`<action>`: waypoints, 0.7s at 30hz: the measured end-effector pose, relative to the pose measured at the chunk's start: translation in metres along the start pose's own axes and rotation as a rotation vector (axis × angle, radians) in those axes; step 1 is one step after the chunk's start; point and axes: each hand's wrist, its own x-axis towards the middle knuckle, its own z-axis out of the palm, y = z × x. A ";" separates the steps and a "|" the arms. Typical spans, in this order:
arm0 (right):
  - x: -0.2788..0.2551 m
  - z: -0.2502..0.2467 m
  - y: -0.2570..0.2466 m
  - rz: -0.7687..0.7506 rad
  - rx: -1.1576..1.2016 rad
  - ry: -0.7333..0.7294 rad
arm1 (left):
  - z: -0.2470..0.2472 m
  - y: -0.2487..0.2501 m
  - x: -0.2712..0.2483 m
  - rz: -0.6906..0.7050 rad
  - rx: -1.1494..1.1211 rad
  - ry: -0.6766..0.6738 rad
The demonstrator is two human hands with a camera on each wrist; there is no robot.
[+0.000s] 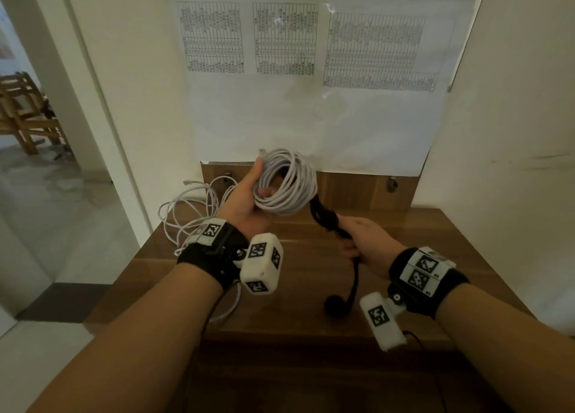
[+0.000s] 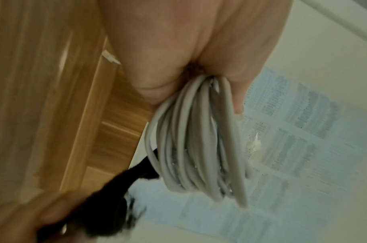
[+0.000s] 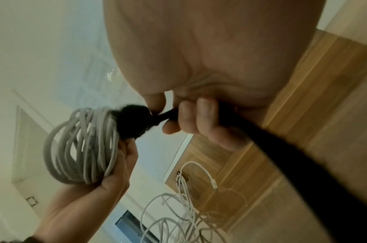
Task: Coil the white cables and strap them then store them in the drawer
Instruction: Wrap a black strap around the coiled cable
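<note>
My left hand holds a coiled white cable up above the wooden table, thumb on top and fingers through the loop. The same coil hangs from my palm in the left wrist view. A black strap runs from the right side of the coil down to my right hand, which grips it. The strap's loose tail ends in a small roll on the table. In the right wrist view my fingers curl round the strap beside the coil.
A second white cable lies loose and tangled on the table's left rear corner, partly over the edge. A wooden back panel and a wall with printed sheets stand behind. A doorway with wooden chairs opens at left.
</note>
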 end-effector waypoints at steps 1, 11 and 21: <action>0.003 -0.004 0.001 -0.024 -0.050 0.028 | -0.005 0.002 0.001 0.018 -0.002 0.008; 0.036 -0.040 0.007 0.138 0.089 0.339 | -0.032 0.023 0.000 0.119 0.029 0.223; 0.023 -0.018 -0.016 -0.267 -0.302 0.336 | -0.022 -0.013 -0.011 -0.071 0.109 -0.009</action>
